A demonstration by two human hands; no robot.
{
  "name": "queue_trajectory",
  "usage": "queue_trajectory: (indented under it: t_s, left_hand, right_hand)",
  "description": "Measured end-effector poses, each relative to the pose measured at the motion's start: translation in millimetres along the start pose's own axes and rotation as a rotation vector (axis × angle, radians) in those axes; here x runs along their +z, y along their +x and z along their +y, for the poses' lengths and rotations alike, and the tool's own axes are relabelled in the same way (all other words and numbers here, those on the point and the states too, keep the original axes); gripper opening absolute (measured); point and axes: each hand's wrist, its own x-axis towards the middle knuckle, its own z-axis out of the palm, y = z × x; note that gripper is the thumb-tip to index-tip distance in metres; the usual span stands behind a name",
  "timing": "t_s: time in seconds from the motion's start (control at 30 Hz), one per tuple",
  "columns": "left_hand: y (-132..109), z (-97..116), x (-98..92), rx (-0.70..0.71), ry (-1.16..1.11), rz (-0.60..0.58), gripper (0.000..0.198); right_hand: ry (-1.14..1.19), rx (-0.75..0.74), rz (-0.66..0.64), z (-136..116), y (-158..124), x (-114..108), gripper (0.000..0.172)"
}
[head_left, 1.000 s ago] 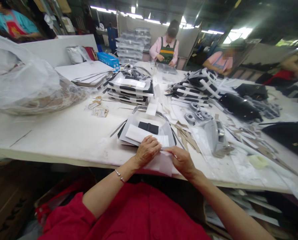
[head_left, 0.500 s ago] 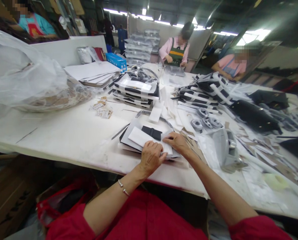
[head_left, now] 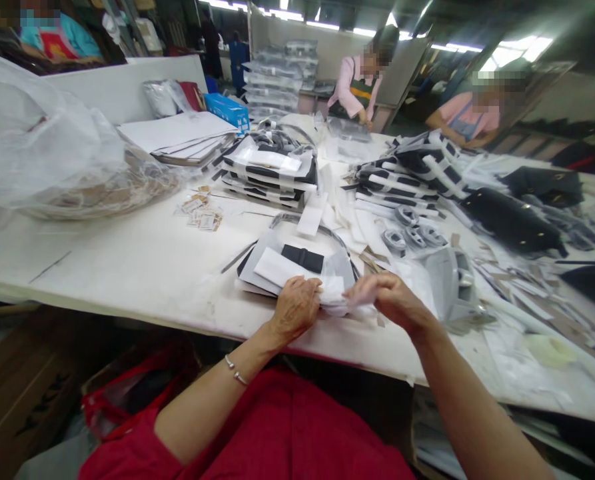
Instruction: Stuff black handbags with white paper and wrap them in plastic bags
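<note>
Left hand (head_left: pixel 297 307) curling its fingers, its back facing up, left forearm (head_left: pixel 216 395) slanting back from it to the left, right hand (head_left: pixel 394 297) bending just beside it, fingertips blurring and pointing toward the left hand, right forearm (head_left: pixel 464 393) trailing outward behind.

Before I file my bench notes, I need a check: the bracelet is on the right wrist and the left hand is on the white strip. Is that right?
Not quite: the head view shows the bracelet on the left wrist, not the right. The left hand is on the white strip, as you say.
</note>
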Motion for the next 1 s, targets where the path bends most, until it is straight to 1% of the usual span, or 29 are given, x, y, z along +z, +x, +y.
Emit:
queue_trajectory:
  t_s: [0.03, 0.07, 0.1, 0.17, 0.2, 0.23, 0.27, 0.33, 0.37, 0.4, 0.47, 0.53, 0.63, 0.7, 0.8, 0.87, 0.93, 1.0]
  left_hand:
    - [-0.5, -0.5, -0.3, 0.007, 0.002, -0.004, 0.025]
    - [-0.9, -0.9, -0.7, 0.013, 0.008, -0.01, 0.025]
    - [-1.3, -1.2, -1.2, 0.018, 0.016, -0.017, 0.024]
    - [-1.8, -1.7, -2.3, 0.027, 0.037, -0.033, 0.022]
    - [-2.0, -1.9, -2.8, 0.033, 0.044, -0.041, 0.021]
    - [-2.1, -2.1, -3.2, 0.039, 0.051, -0.05, 0.02]
    - [-2.3, -2.3, -3.6, 0.046, 0.055, -0.058, 0.021]
    - [-2.6, -2.7, -4.2, 0.054, 0.06, -0.07, 0.023]
    - [-2.7, -3.0, -4.6, 0.055, 0.06, -0.076, 0.024]
    - [-2.8, -3.2, -5.1, 0.054, 0.059, -0.082, 0.025]
    - [-3.2, -3.8, -6.2, 0.056, 0.051, -0.094, 0.024]
    - [-4.1, -4.5, -7.4, 0.068, 0.037, -0.1, 0.024]
    - [-5.7, -5.4, -8.6, 0.089, 0.011, -0.083, 0.034]
    - [-6.7, -6.1, -8.7, 0.083, -0.005, -0.07, 0.041]
    - [-7.2, -7.0, -8.6, 0.071, -0.027, -0.066, 0.05]
    - [-7.0, -7.3, -8.8, 0.075, -0.026, -0.078, 0.051]
    - [-6.5, -7.2, -9.1, 0.082, -0.014, -0.098, 0.045]
    - [-6.2, -6.8, -9.6, 0.091, -0.006, -0.118, 0.033]
  right_hand:
    - [0.026, 0.011, -0.082, -11.0, -10.6, -3.6, 0.056]
    - [0.004, 0.019, -0.117, -21.2, -18.7, -5.9, 0.058]
    - [-0.063, 0.018, -0.101, -29.6, -24.0, -6.7, 0.054]
    - [-0.287, -0.026, 0.014, -38.2, -26.4, -3.5, 0.033]
    - [-0.413, -0.072, 0.056, -37.6, -24.7, 0.2, 0.021]
    - [-0.531, -0.129, 0.063, -33.9, -22.1, 4.8, 0.017]
    - [-0.636, -0.188, 0.037, -27.6, -19.2, 9.9, 0.024]
    - [-0.809, -0.278, -0.043, -11.1, -14.8, 19.9, 0.044]
    - [-0.878, -0.306, -0.068, -2.6, -13.5, 24.1, 0.051]
    - [-0.931, -0.328, -0.072, 4.8, -12.7, 27.5, 0.054]
    - [-0.985, -0.369, -0.037, 15.0, -12.1, 31.7, 0.051]
    - [-0.989, -0.401, -0.005, 18.3, -11.6, 33.4, 0.042]
    - [-0.955, -0.434, 0.008, 14.6, -8.4, 34.3, 0.026]
    - [-0.905, -0.428, 0.043, 9.4, -2.2, 33.8, 0.016]
    - [-0.819, -0.323, 0.189, -0.3, 20.4, 27.1, 0.017]
    - [-0.792, -0.225, 0.292, -7.1, 47.0, 17.2, 0.018]
    - [-0.813, -0.129, 0.341, -12.8, 81.4, 4.5, 0.02]
    - [-0.865, -0.053, 0.347, -15.5, 119.4, -8.6, 0.021]
